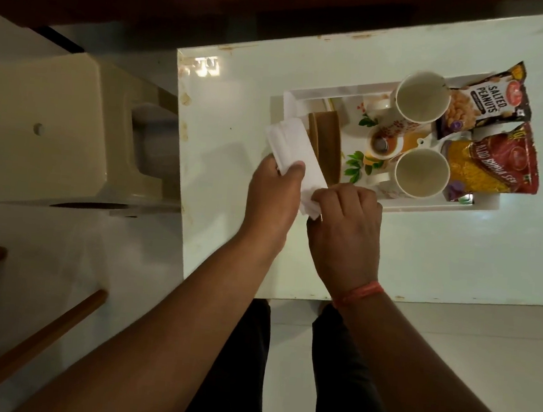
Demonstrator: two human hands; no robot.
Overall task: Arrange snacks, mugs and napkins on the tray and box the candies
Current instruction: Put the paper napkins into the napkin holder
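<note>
Both hands hold a stack of white napkins (295, 157) over the near-left corner of the tray (339, 92). The left hand (273, 192) pinches the stack, thumb on top and fingers underneath, out of sight. The right hand (347, 219) is curled over the near end of the stack, its fingertips (316, 198) pressing on the loose corners; how tightly it grips I cannot tell.

The napkins look light, soft and floppy: beyond the left thumb the stack fans out and sags, with the layers showing as separate edges. A pinch at one end lets the sheets slide apart, so I judge the better hold is flat across the middle, thumb above and fingers below, with the other hand squaring the ends.

Just past the fingers lie brown pieces (326, 145) on the tray, then two mugs (422, 96) and, furthest from the fingertips, two snack packs (496, 97).
</note>
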